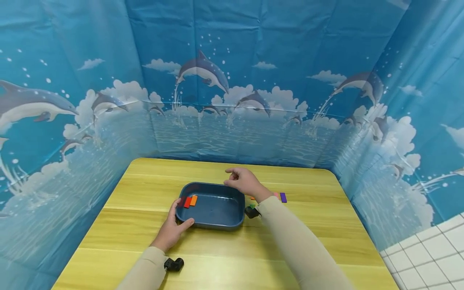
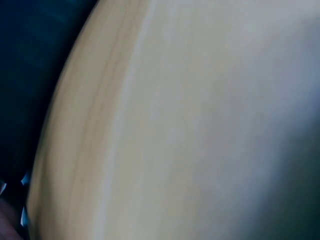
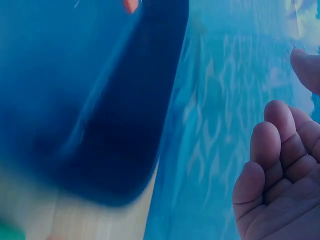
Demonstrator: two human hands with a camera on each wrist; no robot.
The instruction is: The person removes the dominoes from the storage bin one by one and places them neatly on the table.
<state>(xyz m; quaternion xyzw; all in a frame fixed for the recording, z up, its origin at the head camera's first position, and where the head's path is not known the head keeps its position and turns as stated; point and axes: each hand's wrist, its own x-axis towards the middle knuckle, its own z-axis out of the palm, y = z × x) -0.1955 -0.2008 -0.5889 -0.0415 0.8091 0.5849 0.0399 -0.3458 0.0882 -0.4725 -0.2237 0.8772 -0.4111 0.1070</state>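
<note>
A dark blue rectangular tray [image 1: 217,223] lies on the table. Inside it at the left end are a flat red piece [image 1: 187,202] and an orange piece [image 1: 193,200] side by side. My left hand [image 1: 172,230] rests at the tray's near left corner, fingers along the left side and thumb on the near rim. Above the far right corner hovers my right hand [image 1: 244,181], its fingers loosely bent. Nothing shows between thumb and fingers of the right hand [image 3: 285,170] in the right wrist view. The left wrist view is blurred and shows mostly tabletop.
To the right of the tray, partly behind my right wrist, lie a purple piece [image 1: 283,197], a pink piece [image 1: 276,195], a green piece [image 1: 252,206] and a bit of orange. The yellow wooden table [image 1: 145,185] is backed by a dolphin-print curtain [image 1: 224,133].
</note>
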